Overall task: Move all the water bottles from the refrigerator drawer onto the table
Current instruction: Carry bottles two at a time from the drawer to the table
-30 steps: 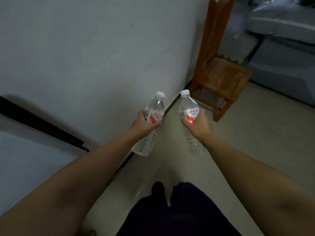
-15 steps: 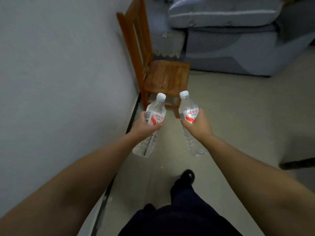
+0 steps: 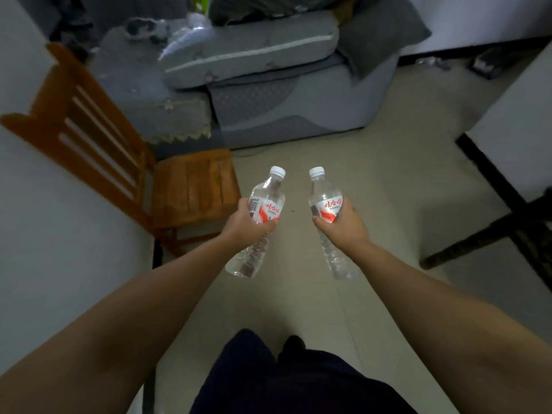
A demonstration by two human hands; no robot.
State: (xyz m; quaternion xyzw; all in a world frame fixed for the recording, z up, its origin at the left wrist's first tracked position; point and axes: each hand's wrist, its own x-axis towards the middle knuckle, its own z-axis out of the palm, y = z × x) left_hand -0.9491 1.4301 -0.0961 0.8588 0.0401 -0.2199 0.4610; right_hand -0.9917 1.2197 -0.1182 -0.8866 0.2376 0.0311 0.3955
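Clear ribbed plastic bottles (image 3: pixel 265 201), one per hand (image 3: pixel 245 224), seemingly full.

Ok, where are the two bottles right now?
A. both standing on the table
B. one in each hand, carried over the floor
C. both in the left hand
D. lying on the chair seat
B: the left hand grips one bottle and the right hand grips the other bottle, above bare floor.

Both forearms (image 3: pixel 167 297) bare, no sleeves in view, no watch or rings seen. Dark navy trousers (image 3: pixel 286 380) at bottom edge; one dark shoe (image 3: pixel 294 342) tip showing beyond them.
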